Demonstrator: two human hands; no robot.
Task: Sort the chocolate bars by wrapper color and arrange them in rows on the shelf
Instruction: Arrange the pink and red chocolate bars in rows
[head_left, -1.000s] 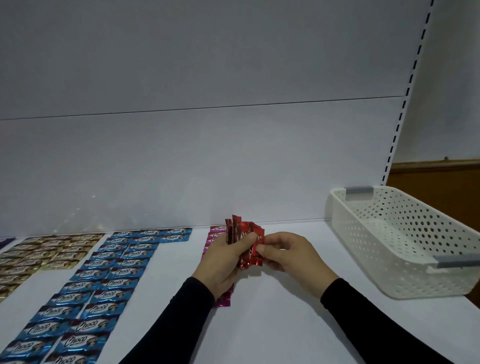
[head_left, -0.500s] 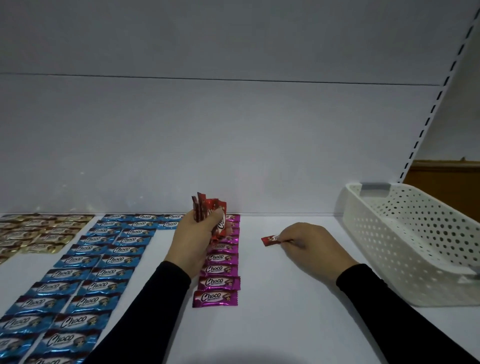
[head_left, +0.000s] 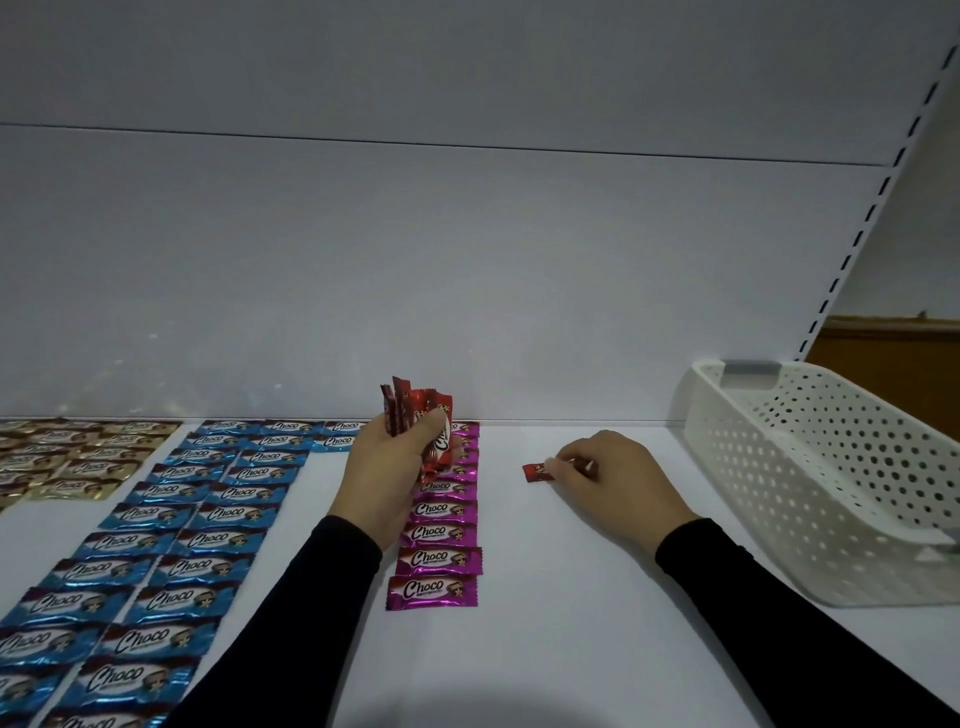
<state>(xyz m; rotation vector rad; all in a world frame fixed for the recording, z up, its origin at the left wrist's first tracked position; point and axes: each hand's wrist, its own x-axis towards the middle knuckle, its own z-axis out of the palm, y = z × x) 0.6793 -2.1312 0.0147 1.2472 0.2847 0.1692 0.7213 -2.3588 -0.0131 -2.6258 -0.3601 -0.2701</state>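
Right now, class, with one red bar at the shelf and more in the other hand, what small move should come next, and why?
Probably let the right hand release the red bar flat on the shelf, right of the pink row, then take another from the left hand's bunch.

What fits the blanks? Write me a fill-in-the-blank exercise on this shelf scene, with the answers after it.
1. The left hand grips a bunch of ____ bars.
2. The right hand pinches a single red bar to the ____ of the magenta row.
3. The white basket stands at the ____ end of the shelf.
4. The rows between the gold bars and the magenta row are ____.

Missing words: red; right; right; blue
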